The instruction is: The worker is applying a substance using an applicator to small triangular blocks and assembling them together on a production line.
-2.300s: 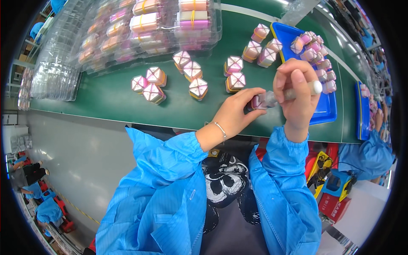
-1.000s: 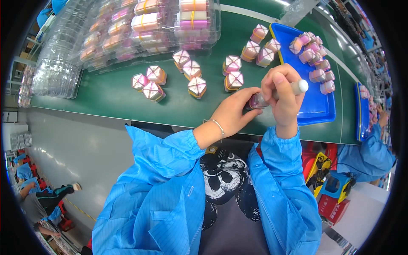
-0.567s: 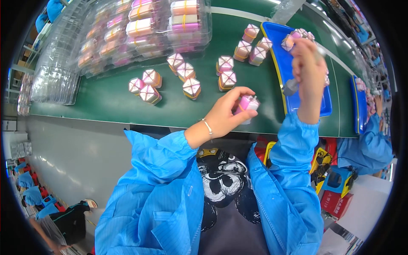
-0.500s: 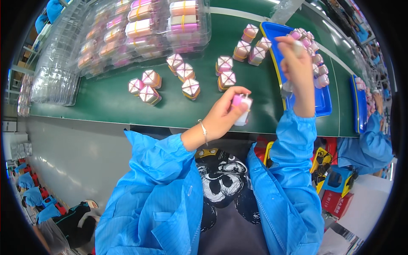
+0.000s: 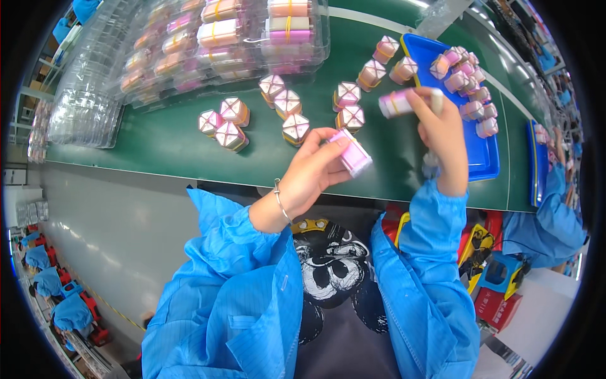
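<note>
Right now the left hand (image 5: 314, 165) has its grip closed around a small pink box (image 5: 351, 152), thumb on the near side and fingertips on top, holding it tilted just above the green desk (image 5: 170, 142). The right hand (image 5: 440, 129) is raised a little farther out, its grip pinching a second pink box (image 5: 399, 102) with a yellow band around it, held lengthwise over the desk beside the left edge of the blue tray (image 5: 486, 161). Something pale hangs below that hand near the wrist; what it is cannot be made out. Both arms wear bright blue sleeves, and a thin bracelet (image 5: 280, 201) sits on the left wrist.

Just beyond the left hand, a loose group of small banded boxes (image 5: 288, 101) stands on the desk, some in pairs, spread from left to right. More of the same boxes (image 5: 466, 82) are crowded together on the far end of the blue tray. Farther back, clear plastic trays (image 5: 240, 38) hold rows of pink and yellow packed boxes, and stacks of clear plastic trays (image 5: 82, 107) lie at the far left of the desk.

At the right rim another person's blue sleeve (image 5: 555, 215) reaches toward a second blue tray (image 5: 536, 158).
</note>
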